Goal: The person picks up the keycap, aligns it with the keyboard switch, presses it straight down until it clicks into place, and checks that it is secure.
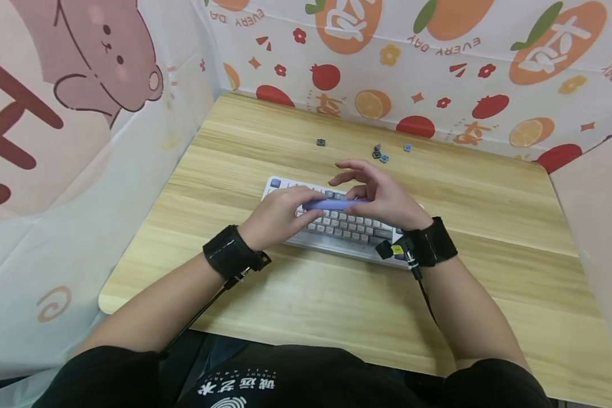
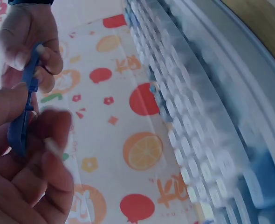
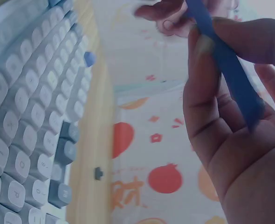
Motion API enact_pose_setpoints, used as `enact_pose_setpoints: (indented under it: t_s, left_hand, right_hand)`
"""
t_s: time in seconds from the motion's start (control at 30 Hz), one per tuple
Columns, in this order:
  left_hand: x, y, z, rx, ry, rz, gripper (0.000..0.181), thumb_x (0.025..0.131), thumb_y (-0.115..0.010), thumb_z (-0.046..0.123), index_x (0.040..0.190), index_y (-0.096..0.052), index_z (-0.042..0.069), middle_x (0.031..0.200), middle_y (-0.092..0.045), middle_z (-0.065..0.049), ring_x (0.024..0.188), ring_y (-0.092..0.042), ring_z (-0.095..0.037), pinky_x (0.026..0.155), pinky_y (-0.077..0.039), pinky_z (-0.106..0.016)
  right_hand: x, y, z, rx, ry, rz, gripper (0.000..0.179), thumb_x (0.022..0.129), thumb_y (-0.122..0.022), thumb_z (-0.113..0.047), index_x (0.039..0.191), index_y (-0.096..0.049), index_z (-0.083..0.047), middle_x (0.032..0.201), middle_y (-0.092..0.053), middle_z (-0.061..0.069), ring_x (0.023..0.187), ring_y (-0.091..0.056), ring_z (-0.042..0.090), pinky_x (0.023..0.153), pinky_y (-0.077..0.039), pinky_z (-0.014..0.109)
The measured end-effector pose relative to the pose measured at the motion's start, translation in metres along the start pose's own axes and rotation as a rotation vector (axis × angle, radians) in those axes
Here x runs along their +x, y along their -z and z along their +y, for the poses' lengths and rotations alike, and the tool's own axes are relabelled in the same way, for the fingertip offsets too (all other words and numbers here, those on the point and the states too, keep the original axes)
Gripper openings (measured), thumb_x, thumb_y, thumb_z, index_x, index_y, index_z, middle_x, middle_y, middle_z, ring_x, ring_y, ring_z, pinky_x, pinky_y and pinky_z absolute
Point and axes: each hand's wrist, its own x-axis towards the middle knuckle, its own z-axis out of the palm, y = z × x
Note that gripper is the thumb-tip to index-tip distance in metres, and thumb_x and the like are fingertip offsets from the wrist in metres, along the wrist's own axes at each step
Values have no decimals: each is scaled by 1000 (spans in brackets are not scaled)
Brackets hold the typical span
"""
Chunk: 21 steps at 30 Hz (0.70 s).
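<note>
You have a slim blue-violet bar point(image 1: 335, 204) stretched between your two hands, gripped near both ends: your left hand point(image 1: 289, 212) pinches one end between thumb and fingers, and your right hand point(image 1: 385, 191) pinches the other the same way. Each thumb presses onto the bar, leaving only the bar's own thickness between thumb and fingers, while some fingers of your right hand arch up, clear of it. From the left wrist view you can see small tabs along one edge of the bar. Directly below your grip, apart from the bar, lies a keyboard point(image 1: 331, 245) with pale and grey keys, its front edge on your side of the grip. Beyond the grip, on the wooden table point(image 1: 224, 175), sit small switch-like pieces: a single dark piece point(image 1: 321, 143) ahead of the bar, a little cluster point(image 1: 377, 153) beyond your right hand, and one blue piece point(image 1: 407, 148) farther right. Behind your grip, a black band wraps each wrist, the left band point(image 1: 230, 253) and the right band point(image 1: 437, 242). Past the table's far edge hangs a fruit-print cloth point(image 1: 301, 62).
</note>
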Motion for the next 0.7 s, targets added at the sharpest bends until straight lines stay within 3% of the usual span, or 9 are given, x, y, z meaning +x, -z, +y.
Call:
enact_pose_setpoints:
  t_s: [0.1, 0.23, 0.37, 0.47, 0.6, 0.7]
  left_hand:
    - [3, -3, 4, -17, -24, 11, 28, 90, -73, 18, 114, -71, 4, 102, -74, -7, 84, -67, -13, 74, -56, -34]
    - [4, -7, 6, -68, -14, 30, 26, 88, -75, 17, 112, -72, 4, 98, -74, -6, 81, -65, -12, 72, -55, -36]
    - [2, -12, 6, -193, 67, 23, 22, 89, -72, 14, 109, -72, 6, 94, -73, -3, 72, -59, -11, 59, -50, -30]
    - [1, -15, 4, -238, 123, 17, 21, 89, -71, 13, 109, -73, 7, 93, -72, -1, 66, -54, -11, 50, -42, -25]
    - [0, -15, 1, -241, 134, 48, 21, 88, -72, 13, 108, -73, 6, 96, -73, -3, 70, -57, -11, 54, -42, -24]
    - [-2, -18, 0, -257, 152, 96, 21, 87, -73, 12, 107, -74, 5, 96, -74, -5, 75, -60, -13, 59, -45, -26]
  right_hand:
    - [-8, -4, -3, -8, 34, 32, 70, 85, -71, 6, 146, -41, -10, 132, -56, 17, 90, -68, 31, 81, -58, 32]
    - [-15, -4, 0, 54, 29, 107, 66, 85, -70, 7, 143, -43, -7, 133, -54, 21, 93, -68, 25, 80, -58, 29]
    - [-17, -9, 5, 140, 5, 192, 59, 84, -71, 6, 137, -49, -9, 127, -56, 21, 92, -69, 26, 77, -59, 32]
    - [-18, -13, 9, 126, -18, 230, 51, 84, -73, 2, 131, -55, -8, 120, -58, 19, 91, -69, 27, 75, -59, 34]
    - [-19, -18, 15, 53, -71, 304, 40, 85, -76, -6, 122, -61, -8, 115, -61, 16, 89, -68, 27, 76, -59, 33]
    - [-18, -21, 20, 89, -114, 386, 40, 85, -77, -10, 121, -61, -7, 106, -63, 15, 84, -70, 28, 71, -60, 34]
